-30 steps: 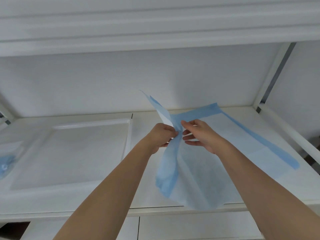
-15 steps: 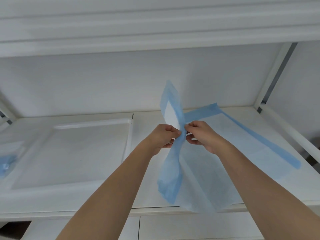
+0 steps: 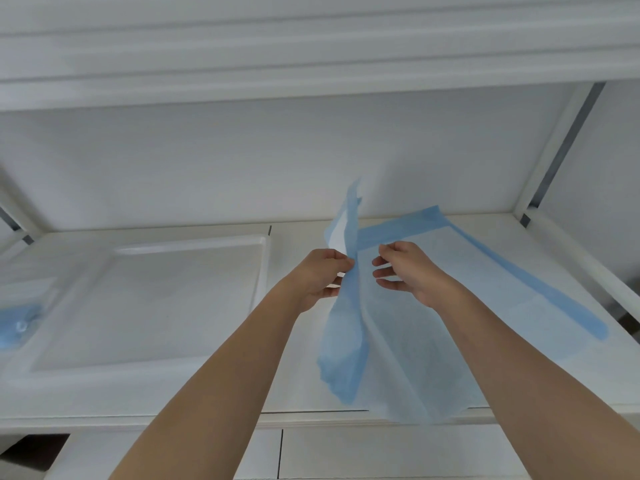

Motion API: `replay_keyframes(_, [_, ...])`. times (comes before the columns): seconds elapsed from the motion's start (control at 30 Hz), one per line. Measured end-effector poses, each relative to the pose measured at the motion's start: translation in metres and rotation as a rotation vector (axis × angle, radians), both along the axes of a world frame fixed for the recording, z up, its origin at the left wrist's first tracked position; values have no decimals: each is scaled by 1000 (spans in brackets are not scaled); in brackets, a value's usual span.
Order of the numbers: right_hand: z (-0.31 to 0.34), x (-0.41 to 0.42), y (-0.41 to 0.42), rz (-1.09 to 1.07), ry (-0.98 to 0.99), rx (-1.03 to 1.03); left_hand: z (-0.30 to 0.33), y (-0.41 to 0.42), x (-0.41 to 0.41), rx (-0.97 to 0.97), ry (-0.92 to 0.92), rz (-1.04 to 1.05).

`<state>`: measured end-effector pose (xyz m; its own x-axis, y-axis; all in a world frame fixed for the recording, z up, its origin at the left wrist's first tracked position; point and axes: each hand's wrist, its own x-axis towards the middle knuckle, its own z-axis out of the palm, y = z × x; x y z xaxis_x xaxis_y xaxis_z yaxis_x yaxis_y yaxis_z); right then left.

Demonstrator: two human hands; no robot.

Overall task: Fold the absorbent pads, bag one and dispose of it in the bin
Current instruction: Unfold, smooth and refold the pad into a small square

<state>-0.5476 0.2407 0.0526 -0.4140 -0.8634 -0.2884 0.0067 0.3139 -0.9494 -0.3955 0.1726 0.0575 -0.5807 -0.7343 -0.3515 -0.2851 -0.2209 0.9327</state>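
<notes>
Two bare hands meet over the right half of a white counter [image 3: 207, 386], with a blue-and-white absorbent pad [image 3: 408, 344] between them. The left hand [image 3: 317, 278] pinches a gathered fold of the pad between thumb and curled fingers, so that one blue-edged corner stands up above the grip, toward the far wall, while a longer flap hangs down below it and reaches the near edge of the counter. The right hand [image 3: 407, 271] is just to the right of that fold, fingers loosely spread and pointing left at it; its fingertips are close to the sheet, but whether they touch or hold it cannot be told. The rest of the pad lies spread flat on the counter to the right, its blue border running along the far and right sides. Both forearms reach in from the near edge, rising toward the middle. On the left half of the counter sits a shallow white tray [image 3: 259, 268], and at the far left edge a small blue item [image 3: 17, 327] is blurred.
</notes>
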Motion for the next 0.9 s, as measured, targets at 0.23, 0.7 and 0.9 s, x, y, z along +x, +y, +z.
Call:
replay_keyframes(0.23, [-2,9,0,185,69,29,3,7,-4,-67,-58,-90])
replay_keyframes(0.7, [-3,-11,5,-161,-442,4,-5,-6,13,308,23,326])
replay_keyframes(0.9, [8,-32,14,-333,-279,69,-10,-10,19,529,142,469])
